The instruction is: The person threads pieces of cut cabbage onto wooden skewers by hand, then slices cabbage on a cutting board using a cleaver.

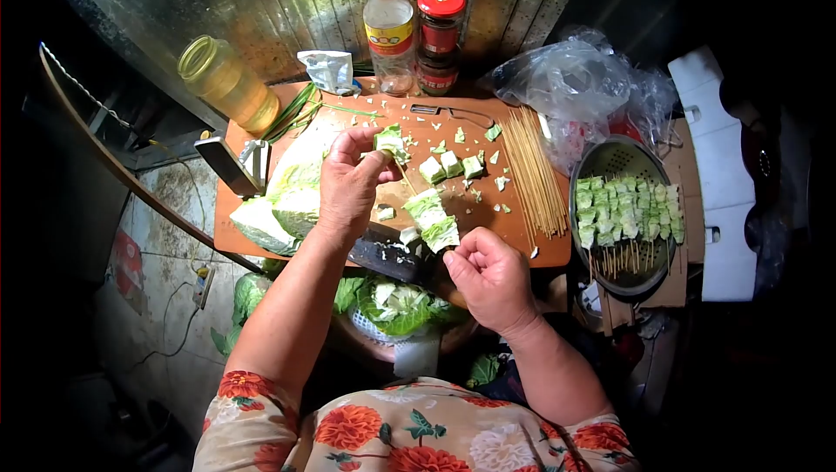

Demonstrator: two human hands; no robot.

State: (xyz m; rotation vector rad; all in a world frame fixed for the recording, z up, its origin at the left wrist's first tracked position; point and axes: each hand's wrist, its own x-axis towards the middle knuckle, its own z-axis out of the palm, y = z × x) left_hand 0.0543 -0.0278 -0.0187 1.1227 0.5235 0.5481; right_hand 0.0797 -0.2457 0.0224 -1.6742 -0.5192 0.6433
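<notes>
My left hand is closed in a pinch on a cabbage piece at the upper end of a thin bamboo skewer. More cabbage pieces are threaded lower on that skewer. Its bottom end runs into the closed fingers of my right hand, which grip it. Under my hands, a dark cleaver blade lies at the near edge of the orange-brown board. Cut cabbage chunks sit beyond the skewer, and a large piece of cabbage is left of my left wrist.
Bare skewers lie along the board's right side. A colander farther right holds several filled skewers. Behind stand a bottle, stacked red-lidded jars and a plastic bag. A glass jar leans at the left.
</notes>
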